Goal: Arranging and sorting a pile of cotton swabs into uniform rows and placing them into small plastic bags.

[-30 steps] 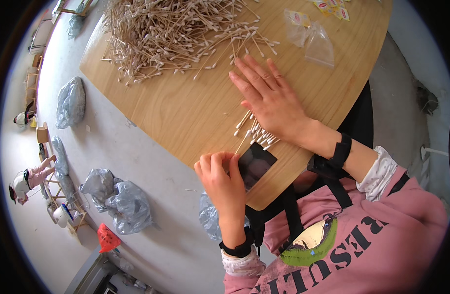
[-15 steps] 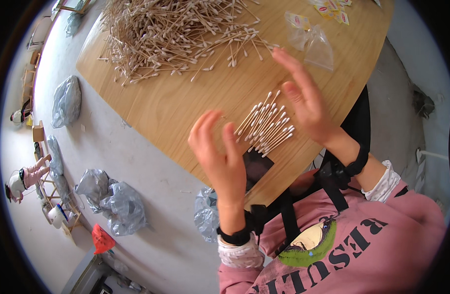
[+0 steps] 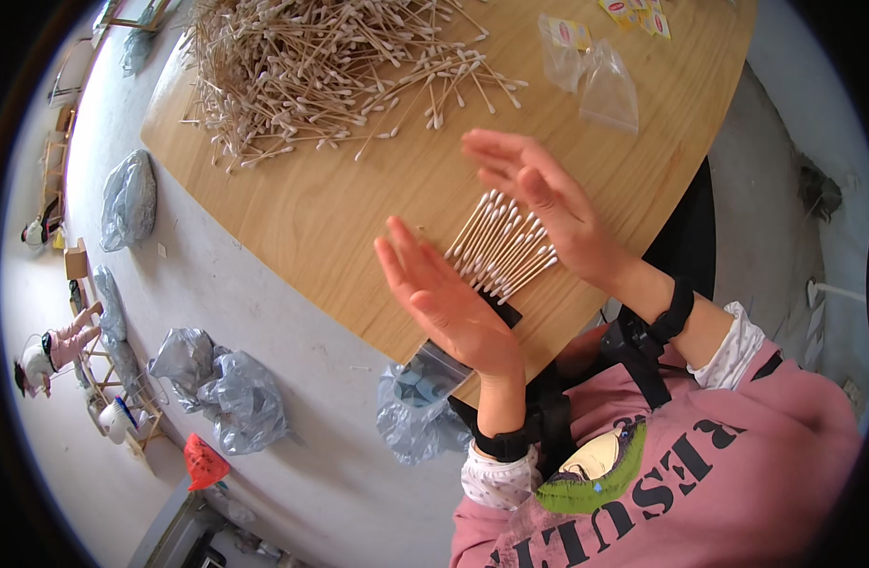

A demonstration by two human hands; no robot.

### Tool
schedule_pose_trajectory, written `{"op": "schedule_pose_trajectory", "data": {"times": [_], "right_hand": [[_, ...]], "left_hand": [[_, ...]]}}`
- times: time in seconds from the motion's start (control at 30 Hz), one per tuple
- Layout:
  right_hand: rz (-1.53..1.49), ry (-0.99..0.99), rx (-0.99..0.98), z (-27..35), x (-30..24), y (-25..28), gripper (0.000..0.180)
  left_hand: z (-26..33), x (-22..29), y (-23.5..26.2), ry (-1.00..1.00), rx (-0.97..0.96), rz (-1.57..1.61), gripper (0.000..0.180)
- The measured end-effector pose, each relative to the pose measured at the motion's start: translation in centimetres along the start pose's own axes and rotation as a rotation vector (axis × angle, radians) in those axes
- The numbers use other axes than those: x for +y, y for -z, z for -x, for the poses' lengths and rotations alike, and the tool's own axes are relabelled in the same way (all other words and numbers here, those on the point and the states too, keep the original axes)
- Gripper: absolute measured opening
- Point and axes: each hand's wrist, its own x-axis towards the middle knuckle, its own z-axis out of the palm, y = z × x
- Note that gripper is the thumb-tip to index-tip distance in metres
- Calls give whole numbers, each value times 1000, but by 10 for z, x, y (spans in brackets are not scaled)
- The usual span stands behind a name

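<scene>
**Bare left hand [image 3: 458, 317] and bare right hand [image 3: 569, 225] bracketed small fan of white-tipped, thin wooden cotton swabs [image 3: 499, 244]**

Swab fan lay near the corner of the pale, wood-grained tabletop [image 3: 340, 232], between both hands, sticks roughly parallel, slanted. Left hand: at the lower-left side, fingers straight and near together, thumb apart from them. Right hand: at the upper-right side, fingers extended, slightly blurred, thumb apart; overlapped the fan in view. Contact with swabs: could not tell for either. Flat dark piece [image 3: 503, 311] showed at the fan's lower end, partly hidden by left hand. Big tangled heap of matching wooden swabs [image 3: 302, 80] covered the table's far left. Clear plastic zip bags [image 3: 609, 93] lay far right, near small yellow-and-red packets [image 3: 654, 21]. Floor, left: crumpled grey plastic bags [image 3: 245, 402], bright red plastic bag [image 3: 206, 461].
</scene>
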Motion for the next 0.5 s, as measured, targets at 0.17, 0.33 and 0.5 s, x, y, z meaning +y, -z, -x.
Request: {"op": "schedule_pose_trajectory", "data": {"times": [0.17, 0.33, 0.5], "right_hand": [[-18, -27, -26, 11, -1, 14, 70], [-25, 23, -20, 22, 4, 4, 75], [34, 25, 52, 28, -1, 15, 81]], "left_hand": [[7, 4, 14, 0, 46, -32, 68], [16, 0, -2, -10, 10, -25, 71], [20, 1, -1, -42, 53, -84, 71]]}}
